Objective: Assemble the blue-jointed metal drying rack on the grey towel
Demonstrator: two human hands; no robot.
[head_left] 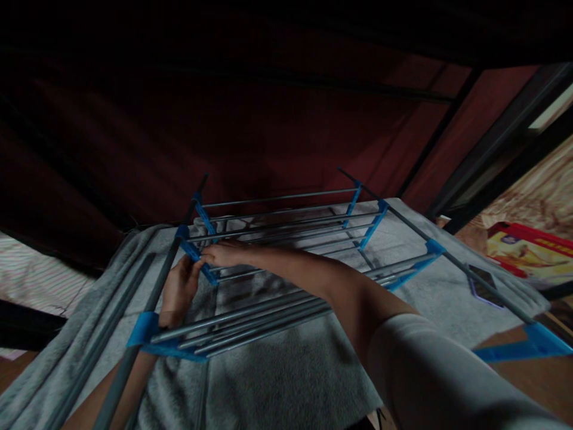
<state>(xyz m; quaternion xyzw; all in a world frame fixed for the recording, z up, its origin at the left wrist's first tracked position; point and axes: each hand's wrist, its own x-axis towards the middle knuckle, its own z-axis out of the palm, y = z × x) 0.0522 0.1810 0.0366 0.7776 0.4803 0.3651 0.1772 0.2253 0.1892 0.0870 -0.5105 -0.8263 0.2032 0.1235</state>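
A rack of grey metal tubes (268, 310) and blue plastic brackets lies on a grey towel. My left hand (179, 286) reaches under the near left side of the frame, its fingers closed on a blue bracket (208, 275) on the long left pole (165, 269). My right hand (224, 254) comes across from the right, over the cross tubes. Its fingers are bent together at the same bracket, close to the left fingertips. What lies under the right fingers is partly hidden. Another blue bracket (145, 328), nearer me, holds several tube ends.
The grey towel (286, 370) covers the surface beneath the rack. A loose-looking tube (107, 328) lies along the left. A phone (486, 286) rests at right, under the right pole (412, 227). A red and yellow box (528, 251) is farther right. Dark red fabric (268, 131) hangs behind.
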